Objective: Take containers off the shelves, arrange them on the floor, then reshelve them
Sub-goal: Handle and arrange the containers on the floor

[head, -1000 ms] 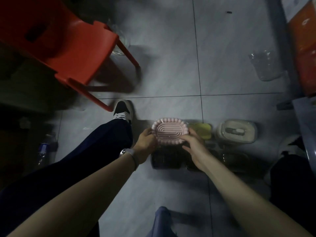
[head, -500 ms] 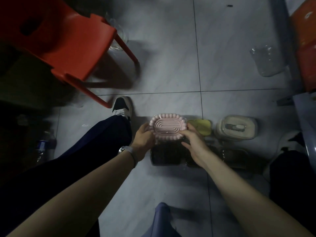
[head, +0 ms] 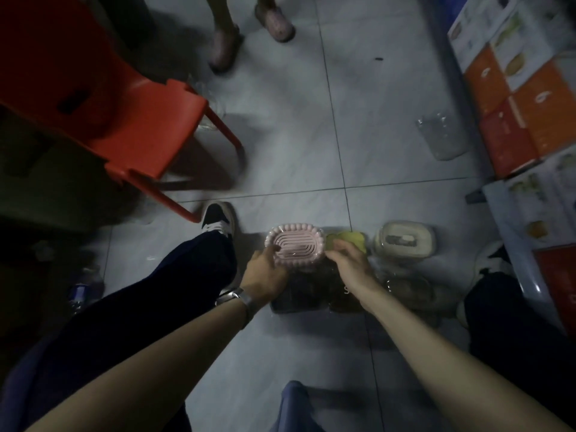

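Oval pink dish [head: 294,246], beaded rim, ridged top, long axis sideways. The left hand [head: 265,275] grips one end, right hand [head: 349,263] the other.

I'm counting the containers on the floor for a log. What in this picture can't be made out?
Head view:
Dark containers: dim, crossed by both wrists; count and contents unclear.
Yellow container: mostly behind the right hand gripping the pink container.
Clear container: blurred, contents unreadable.
Standing person: cut off above the ankles by the top edge.
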`<action>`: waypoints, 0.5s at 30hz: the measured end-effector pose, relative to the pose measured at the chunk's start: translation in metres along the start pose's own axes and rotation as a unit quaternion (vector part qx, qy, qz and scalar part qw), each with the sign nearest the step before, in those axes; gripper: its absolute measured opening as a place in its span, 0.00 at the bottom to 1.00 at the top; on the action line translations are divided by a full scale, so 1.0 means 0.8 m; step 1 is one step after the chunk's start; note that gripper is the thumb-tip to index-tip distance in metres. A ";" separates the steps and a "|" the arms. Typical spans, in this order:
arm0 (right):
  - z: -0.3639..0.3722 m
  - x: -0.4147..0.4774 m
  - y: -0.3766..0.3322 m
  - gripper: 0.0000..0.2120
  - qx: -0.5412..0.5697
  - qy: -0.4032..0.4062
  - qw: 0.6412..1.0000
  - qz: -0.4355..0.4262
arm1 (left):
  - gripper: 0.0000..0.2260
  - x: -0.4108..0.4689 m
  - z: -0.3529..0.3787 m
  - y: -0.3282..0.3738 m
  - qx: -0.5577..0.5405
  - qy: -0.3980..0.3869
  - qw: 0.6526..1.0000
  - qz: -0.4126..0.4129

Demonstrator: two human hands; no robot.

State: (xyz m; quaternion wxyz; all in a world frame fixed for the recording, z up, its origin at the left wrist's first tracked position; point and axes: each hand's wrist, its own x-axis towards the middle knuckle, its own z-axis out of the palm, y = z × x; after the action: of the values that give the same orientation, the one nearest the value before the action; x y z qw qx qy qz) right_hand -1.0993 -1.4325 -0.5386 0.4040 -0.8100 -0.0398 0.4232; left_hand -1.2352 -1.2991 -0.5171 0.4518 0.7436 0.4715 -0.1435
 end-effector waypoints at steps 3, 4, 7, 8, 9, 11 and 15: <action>-0.015 -0.024 -0.015 0.18 -0.042 -0.010 0.999 -0.015 | 0.24 -0.021 -0.009 0.016 0.036 -0.014 0.999 0.001; -0.020 -0.033 -0.020 0.18 -0.048 -0.011 0.999 -0.018 | 0.22 -0.028 -0.013 0.022 0.043 -0.019 0.999 0.002; -0.039 -0.064 -0.039 0.16 -0.073 -0.010 0.997 -0.037 | 0.20 -0.057 -0.028 0.046 0.035 -0.018 0.999 0.017; -0.046 -0.075 -0.046 0.15 -0.076 -0.008 0.996 -0.047 | 0.20 -0.067 -0.033 0.056 0.032 -0.016 0.999 0.031; -0.054 -0.087 -0.053 0.15 -0.078 -0.008 0.995 -0.054 | 0.20 -0.078 -0.039 0.068 0.033 -0.014 0.998 0.045; -0.069 -0.111 -0.067 0.15 -0.086 -0.002 0.994 -0.072 | 0.18 -0.100 -0.050 0.091 0.046 -0.007 0.996 0.075; -0.097 -0.163 -0.097 0.18 -0.111 0.023 0.988 -0.108 | 0.16 -0.146 -0.069 0.137 0.053 0.022 0.988 0.140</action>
State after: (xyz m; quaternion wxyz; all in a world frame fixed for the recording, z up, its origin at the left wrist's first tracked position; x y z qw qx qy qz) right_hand -1.1054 -1.4814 -0.3759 0.3555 -0.8504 -0.1643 0.3513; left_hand -1.2158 -1.3371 -0.3530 0.4168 0.8283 0.3641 -0.0875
